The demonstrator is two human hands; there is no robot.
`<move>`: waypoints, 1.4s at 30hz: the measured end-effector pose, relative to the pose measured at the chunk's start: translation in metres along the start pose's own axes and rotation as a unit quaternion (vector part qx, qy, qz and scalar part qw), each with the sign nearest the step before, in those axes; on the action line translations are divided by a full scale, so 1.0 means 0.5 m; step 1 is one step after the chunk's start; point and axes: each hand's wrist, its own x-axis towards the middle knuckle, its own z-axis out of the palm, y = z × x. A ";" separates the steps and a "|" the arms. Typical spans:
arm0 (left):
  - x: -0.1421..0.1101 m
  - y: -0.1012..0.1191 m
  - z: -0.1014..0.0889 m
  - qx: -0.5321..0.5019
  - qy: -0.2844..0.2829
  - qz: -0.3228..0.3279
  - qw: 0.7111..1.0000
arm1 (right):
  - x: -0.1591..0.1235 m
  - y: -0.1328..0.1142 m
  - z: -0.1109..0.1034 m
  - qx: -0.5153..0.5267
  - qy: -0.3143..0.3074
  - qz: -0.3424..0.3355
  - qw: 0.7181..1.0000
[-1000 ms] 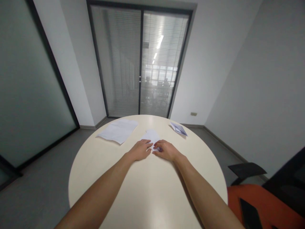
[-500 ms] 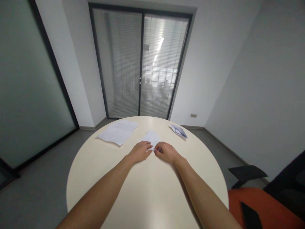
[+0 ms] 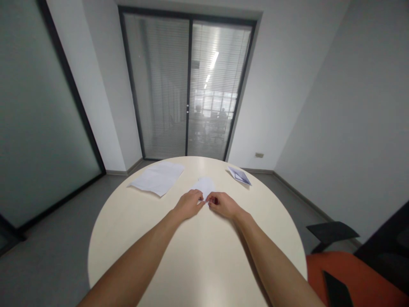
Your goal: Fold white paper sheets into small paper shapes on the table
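Both hands meet at a small piece of white paper (image 3: pixel 205 184) on the round table. My left hand (image 3: pixel 189 204) is at its near left edge, fingers curled and thumb on the paper's near corner. From the right, my right hand (image 3: pixel 223 205) has its thumb and fingers bent together at the same corner. The paper's near part is partly covered by the fingers. Its far part lies on the table, pointing away from me.
A larger white sheet (image 3: pixel 159 178) lies at the table's far left. A folded paper (image 3: pixel 239 175) with dark print rests at the far right. An orange chair (image 3: pixel 348 277) with black armrests stands right of the cream table (image 3: pixel 204 251). Beyond are glass doors (image 3: pixel 188 85).
My fingers have shifted slightly at the paper's near corner, with the right fingertips now nearer the left thumb. The other papers have not moved.
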 end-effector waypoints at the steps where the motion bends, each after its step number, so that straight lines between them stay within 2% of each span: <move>1: 0.000 0.000 0.001 0.002 0.002 -0.004 1.000 | 0.000 0.002 0.001 0.006 -0.001 0.000 1.000; 7: 0.000 0.007 0.006 0.017 0.009 -0.025 1.000 | 0.002 0.008 0.003 0.016 -0.010 0.016 1.000; 15: -0.003 0.019 -0.003 0.023 0.016 -0.038 0.999 | 0.003 0.002 -0.009 0.000 -0.023 0.005 1.000; 21: -0.002 0.018 -0.001 0.009 0.017 -0.044 0.999 | -0.002 0.009 -0.019 -0.026 -0.008 -0.048 0.998; 26: 0.000 0.013 0.006 0.023 0.046 -0.044 0.998 | -0.009 0.020 -0.025 -0.014 -0.025 -0.018 0.999; 32: 0.004 0.015 0.006 0.051 0.042 -0.047 0.997 | -0.002 0.013 -0.028 -0.066 -0.020 -0.090 0.994; 42: 0.005 0.008 -0.004 0.035 0.018 -0.026 0.999 | -0.006 0.011 -0.019 -0.041 -0.028 -0.052 0.997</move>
